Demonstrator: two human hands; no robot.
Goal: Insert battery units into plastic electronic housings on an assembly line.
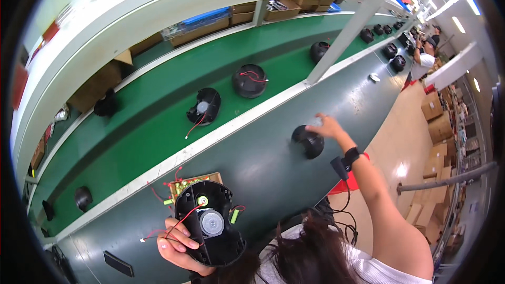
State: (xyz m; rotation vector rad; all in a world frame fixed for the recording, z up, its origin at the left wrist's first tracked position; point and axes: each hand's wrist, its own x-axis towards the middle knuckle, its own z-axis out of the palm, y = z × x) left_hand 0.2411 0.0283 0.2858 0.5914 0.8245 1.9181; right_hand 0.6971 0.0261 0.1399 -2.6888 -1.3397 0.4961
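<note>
My left hand [176, 244] grips the lower left rim of a black plastic speaker housing [234, 242]. The housing's hollow inside faces up, showing a round silver speaker magnet [212, 223] and a green-wrapped battery cell [202, 200] with red wires. Below the shell, partly hidden by it, sits a cardboard box of green battery cells [181, 184]. Another green cell [234, 215] shows beside the housing's right edge. My right hand [328, 126] reaches out, fingers apart, at the top of a rounded black shell [310, 143] on the grey bench; whether the fingertips touch it I cannot tell.
Beyond a white rail [210, 143] runs a green conveyor belt [158, 126] carrying several black housings, including a wired one [250, 80] and an opened one [204, 106]. A slanted metal post [342, 34] stands at the rail. A flat black piece [119, 263] lies lower left. Far right, a person [425, 55] works.
</note>
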